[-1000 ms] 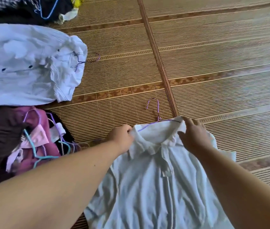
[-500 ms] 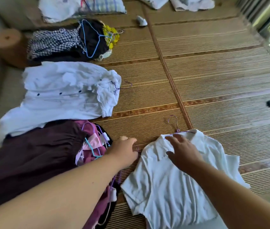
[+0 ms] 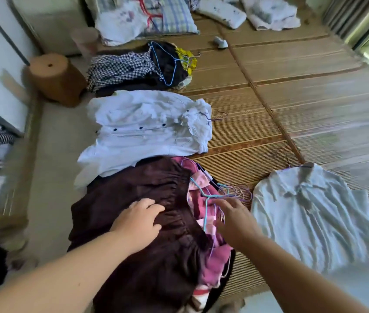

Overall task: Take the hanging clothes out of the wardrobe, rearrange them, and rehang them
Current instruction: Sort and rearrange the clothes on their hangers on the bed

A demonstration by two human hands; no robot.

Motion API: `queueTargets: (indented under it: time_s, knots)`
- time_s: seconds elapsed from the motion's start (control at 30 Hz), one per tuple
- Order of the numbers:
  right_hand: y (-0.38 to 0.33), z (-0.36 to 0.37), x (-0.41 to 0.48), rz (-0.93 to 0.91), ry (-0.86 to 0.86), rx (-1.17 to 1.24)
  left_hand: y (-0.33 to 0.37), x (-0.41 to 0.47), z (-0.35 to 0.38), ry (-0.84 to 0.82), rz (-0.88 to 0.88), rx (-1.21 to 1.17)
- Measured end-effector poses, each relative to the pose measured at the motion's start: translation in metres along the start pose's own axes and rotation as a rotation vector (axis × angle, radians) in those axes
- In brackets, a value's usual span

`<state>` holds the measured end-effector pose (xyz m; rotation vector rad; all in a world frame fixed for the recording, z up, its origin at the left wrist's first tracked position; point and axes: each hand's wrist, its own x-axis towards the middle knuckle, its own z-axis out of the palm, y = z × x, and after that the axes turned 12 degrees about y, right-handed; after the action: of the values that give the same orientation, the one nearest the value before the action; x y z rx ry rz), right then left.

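The left hand (image 3: 138, 220) lies palm down on a dark maroon garment (image 3: 147, 263), fingers loosely spread and gripping nothing. The right hand (image 3: 235, 219) is also open, fingers straight and apart, reaching over the pink clothes (image 3: 212, 260) just beside the maroon one. Its fingertips are at a teal hanger (image 3: 205, 201) (motion blur hides whether they actually touch it).

This pile sits on the floor at the edge of a woven mat (image 3: 314, 98), with a cluster of purple hanger hooks (image 3: 238, 190) poking out to its right. A white collared shirt (image 3: 310, 220) lies flat on the mat further right, still on its hanger. Beyond the pile lies a crumpled white blouse (image 3: 147, 129) with dark buttons, and then a heap of checked and black clothes (image 3: 122, 68) with a blue hanger (image 3: 167, 64) on top.
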<state>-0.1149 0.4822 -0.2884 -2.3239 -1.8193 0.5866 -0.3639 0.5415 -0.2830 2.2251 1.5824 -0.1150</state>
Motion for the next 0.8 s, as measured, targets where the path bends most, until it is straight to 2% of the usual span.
queueTargets:
  time_s: [0.1,0.37,0.5,0.67,0.8]
  knots:
    - [-0.014,0.027,-0.013,0.048,-0.059,0.032,-0.031,-0.013,0.011,-0.026,-0.045,-0.003]
    - [0.005,0.104,0.005,0.375,-0.188,0.169,-0.047,0.008,0.097,-0.123,-0.184,-0.139]
    - [0.015,0.134,0.026,0.493,-0.135,0.283,-0.055,0.035,0.129,-0.108,-0.249,-0.153]
    - [0.018,0.153,0.040,0.493,-0.119,0.326,-0.066,0.039,0.157,-0.346,-0.224,-0.178]
    - [0.008,0.147,0.039,0.595,-0.006,0.363,-0.061,0.035,0.150,-0.326,-0.282,-0.249]
